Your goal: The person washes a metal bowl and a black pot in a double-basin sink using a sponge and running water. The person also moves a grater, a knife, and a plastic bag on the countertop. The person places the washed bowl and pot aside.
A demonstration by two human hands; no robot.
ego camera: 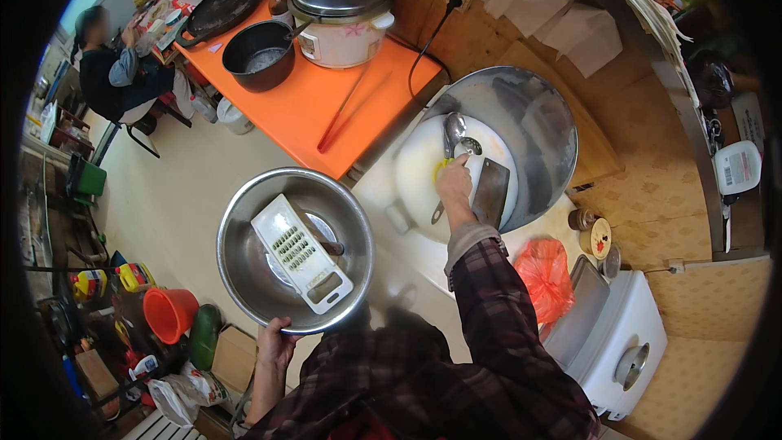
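Observation:
My left hand (278,342) grips the near rim of a wide stainless steel bowl (238,275). A white plastic grater (293,244) lies slanted inside it, partly covering a brownish handle (330,248). My right hand (455,186) reaches over a round white surface (415,153) at a large steel vessel (547,134). Its fingers touch something yellow (438,170), mostly hidden; whether they grip it is unclear. Just beyond the fingertips are a metal spoon (454,127) and a slotted spoon (470,146). A cleaver blade (492,192) lies right of the hand.
An orange table (281,116) bears a rice cooker (342,24), a black saucepan (259,58) and red-handled tongs (333,131). A red plastic bag (544,278) lies near my right sleeve. A person (107,73) sits at the far left. A red bucket (171,315) stands lower left.

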